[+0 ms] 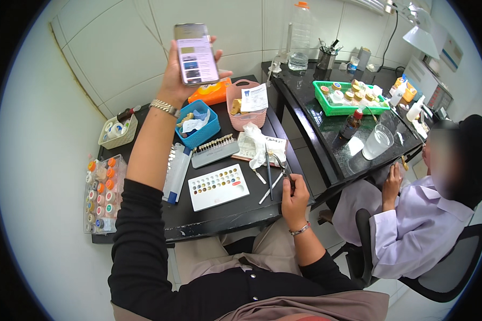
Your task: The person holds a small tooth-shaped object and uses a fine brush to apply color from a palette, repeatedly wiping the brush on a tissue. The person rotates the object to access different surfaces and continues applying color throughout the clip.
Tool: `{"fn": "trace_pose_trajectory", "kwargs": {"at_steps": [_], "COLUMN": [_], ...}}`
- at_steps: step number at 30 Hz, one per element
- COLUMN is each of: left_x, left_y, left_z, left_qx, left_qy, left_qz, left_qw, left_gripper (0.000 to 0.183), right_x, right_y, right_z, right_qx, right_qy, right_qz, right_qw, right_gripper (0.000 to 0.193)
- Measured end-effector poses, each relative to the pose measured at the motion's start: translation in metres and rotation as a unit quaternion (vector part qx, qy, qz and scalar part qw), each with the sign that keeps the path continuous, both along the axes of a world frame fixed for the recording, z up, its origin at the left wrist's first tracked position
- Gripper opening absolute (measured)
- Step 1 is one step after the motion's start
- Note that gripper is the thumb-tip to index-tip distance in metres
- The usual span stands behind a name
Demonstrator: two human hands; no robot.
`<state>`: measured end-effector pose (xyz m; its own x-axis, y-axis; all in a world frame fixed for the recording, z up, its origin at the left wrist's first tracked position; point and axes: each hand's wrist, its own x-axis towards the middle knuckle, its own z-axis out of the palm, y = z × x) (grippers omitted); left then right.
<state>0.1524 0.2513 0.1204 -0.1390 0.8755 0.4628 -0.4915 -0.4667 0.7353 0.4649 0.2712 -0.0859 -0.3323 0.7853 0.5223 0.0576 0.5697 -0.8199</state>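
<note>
White tiled walls back a small black table [219, 214] crowded with a blue basket [199, 124], a pink basket [246, 104], a white paint palette [218, 186] and a rack of small jars [103, 192] at its left edge. Raised well above the table, the left hand [177, 80] is wrapped around a phone [196, 53], a stiff, smooth slab that looks light but slippery and breakable, best gripped by its long edges as it is now. Down at the table's near right edge, the right hand [294, 198] closes its fingers on thin metal tools [276, 174], rigid and light, pinched near their ends.
</note>
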Motion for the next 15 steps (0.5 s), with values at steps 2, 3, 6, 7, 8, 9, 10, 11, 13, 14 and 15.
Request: {"fn": "trace_pose_trajectory", "kwargs": {"at_steps": [2,3,6,7,8,9,10,11,13,14,15], "left_x": [0.010,0.015,0.027,0.030,0.035,0.037,0.040,0.043,0.058,0.058,0.058], "left_y": [0.031,0.046,0.088,0.101,0.116,0.128,0.141,0.153,0.184,0.203,0.219], "left_z": [-0.002,-0.003,0.001,0.001,0.001,0.000,-0.001,-0.003,-0.010,-0.017,-0.025], "left_qx": [-0.033,-0.050,-0.116,-0.140,-0.179,-0.210,-0.238,-0.262,-0.259,-0.229,-0.200], "left_qy": [0.019,0.028,0.103,0.128,0.171,0.258,0.343,0.425,0.572,0.637,0.697], "left_qz": [-0.007,-0.011,0.015,0.021,0.053,0.087,0.118,0.147,0.150,0.143,0.135], "left_qw": [0.999,0.998,0.988,0.982,0.967,0.939,0.901,0.854,0.764,0.722,0.675], "left_gripper": [0.065,0.065,0.063,0.063,0.065,0.066,0.068,0.069,0.076,0.077,0.078], "right_x": [0.000,0.001,0.008,0.009,0.011,0.010,0.009,0.008,0.006,0.006,0.006], "right_y": [-0.001,0.000,0.007,0.009,0.008,0.007,0.009,0.009,0.010,0.011,0.011], "right_z": [0.002,0.004,0.000,-0.002,0.001,0.005,0.008,0.010,0.011,0.013,0.016], "right_qx": [-0.015,-0.028,-0.061,-0.073,-0.085,-0.099,-0.097,-0.104,-0.114,-0.118,-0.126], "right_qy": [0.022,0.025,0.009,0.008,0.008,0.006,-0.021,-0.026,-0.045,-0.053,-0.061], "right_qz": [-0.007,-0.014,-0.026,-0.026,-0.027,-0.024,-0.012,-0.002,0.011,0.025,0.036], "right_qw": [1.000,0.999,0.998,0.997,0.996,0.995,0.995,0.994,0.992,0.991,0.989], "right_gripper": [0.009,0.009,0.015,0.015,0.015,0.015,0.012,0.012,0.010,0.010,0.009]}}
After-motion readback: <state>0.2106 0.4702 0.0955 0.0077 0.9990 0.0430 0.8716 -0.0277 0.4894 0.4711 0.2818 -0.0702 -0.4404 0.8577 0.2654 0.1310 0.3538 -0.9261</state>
